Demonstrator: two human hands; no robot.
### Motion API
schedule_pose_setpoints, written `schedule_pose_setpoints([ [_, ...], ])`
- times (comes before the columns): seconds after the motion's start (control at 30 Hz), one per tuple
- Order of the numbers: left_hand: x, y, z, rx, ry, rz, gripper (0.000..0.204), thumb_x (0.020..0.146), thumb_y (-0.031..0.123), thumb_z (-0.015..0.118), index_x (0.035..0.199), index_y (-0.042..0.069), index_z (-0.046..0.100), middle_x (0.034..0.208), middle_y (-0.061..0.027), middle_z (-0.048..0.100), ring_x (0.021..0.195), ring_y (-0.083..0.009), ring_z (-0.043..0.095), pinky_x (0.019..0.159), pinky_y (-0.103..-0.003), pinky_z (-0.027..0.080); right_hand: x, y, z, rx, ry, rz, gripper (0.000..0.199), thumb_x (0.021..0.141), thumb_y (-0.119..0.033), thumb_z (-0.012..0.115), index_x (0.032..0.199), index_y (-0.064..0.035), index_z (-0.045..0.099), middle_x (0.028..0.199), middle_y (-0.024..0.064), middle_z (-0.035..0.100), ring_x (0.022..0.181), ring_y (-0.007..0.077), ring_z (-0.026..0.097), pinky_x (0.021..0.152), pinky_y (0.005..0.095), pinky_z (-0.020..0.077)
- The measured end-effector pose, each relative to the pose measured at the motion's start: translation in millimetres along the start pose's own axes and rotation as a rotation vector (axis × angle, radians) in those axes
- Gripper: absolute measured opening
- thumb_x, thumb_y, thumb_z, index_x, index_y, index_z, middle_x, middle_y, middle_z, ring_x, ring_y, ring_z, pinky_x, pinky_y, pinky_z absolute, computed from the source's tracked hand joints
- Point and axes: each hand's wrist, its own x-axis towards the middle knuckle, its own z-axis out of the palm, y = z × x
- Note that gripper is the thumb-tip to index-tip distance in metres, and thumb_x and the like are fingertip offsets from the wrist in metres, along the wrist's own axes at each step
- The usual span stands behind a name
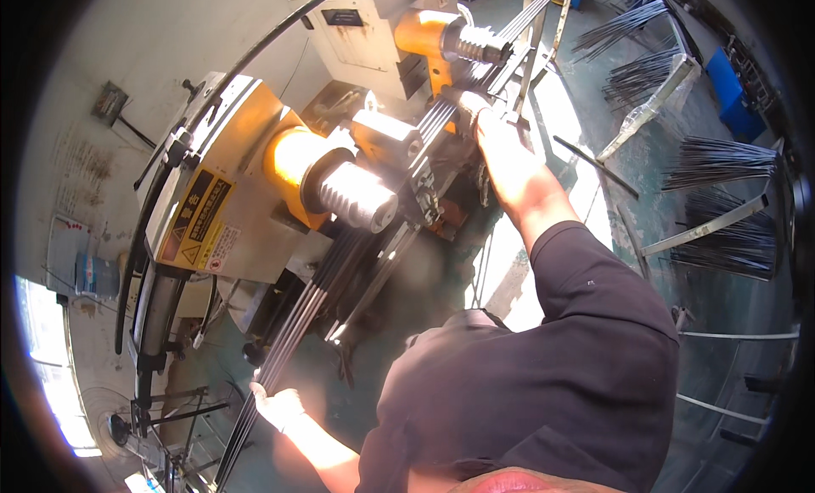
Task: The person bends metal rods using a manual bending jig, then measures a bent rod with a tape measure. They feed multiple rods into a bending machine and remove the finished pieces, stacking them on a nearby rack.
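Several long dark rods (293, 332) slant from seven o'clock to one o'clock past a machine (255, 132) at ten; the left hand (278, 408), at seven, pinches them between thumb and fingers; the right hand (471, 109), at one, is beside their upper stretch, its grip I cannot tell; pale racks (705, 226) at two and three o'clock bear bundles of thin rods (722, 159)

Several long, thin, dark metal rods (289, 338) lie side by side in a narrow row, slanting from seven o'clock toward one o'clock, partly hidden midway.
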Motion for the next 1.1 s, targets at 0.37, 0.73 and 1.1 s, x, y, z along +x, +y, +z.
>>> schedule_pose_setpoints([
  [0.37, -9, -41, 76, -0.070, -0.516, -1.091, 0.079, 0.078, 0.097, 0.057, 0.048, 0.035, 0.018, 0.037, 0.0094, 0.018, 0.031, -0.0115, 0.018, 0.035, -0.031, 0.015, -107, 39, 35, 0.007, 0.046, 0.040, 0.036, 0.094, -0.035, 0.084, 0.102, -0.0007, 0.077, 0.086, 0.0087, 0.076, 0.067, 0.0206, 0.069, 0.059, 0.0386, 0.0550],
  [0.73, 25, -47, 13, 0.027, 0.151, -0.278, 0.072, 0.072, 0.073, 0.089, 0.051, 0.036, 0.030, 0.043, 0.0090, 0.015, 0.036, -0.0151, 0.017, 0.039, -0.031, 0.022, 26, 27, -22, -0.130, 0.166, 0.053, 0.039, 0.095, -0.039, 0.081, 0.104, -0.0010, 0.079, 0.090, 0.0100, 0.077, 0.080, 0.0231, 0.071, 0.068, 0.0418, 0.0569],
  [1.1, -60, -62, 121, 0.027, 0.347, 0.064, 0.043, 0.099, 0.043, 0.076, 0.101, 0.001, 0.069, 0.095, -0.0142, 0.070, 0.081, -0.0247, 0.064, 0.076, -0.037, 0.053, -70, 48, 30, -0.179, 0.266, -0.025, 0.048, 0.094, -0.045, 0.081, 0.102, 0.0027, 0.078, 0.095, 0.0132, 0.077, 0.087, 0.0218, 0.068, 0.081, 0.0364, 0.0537],
])
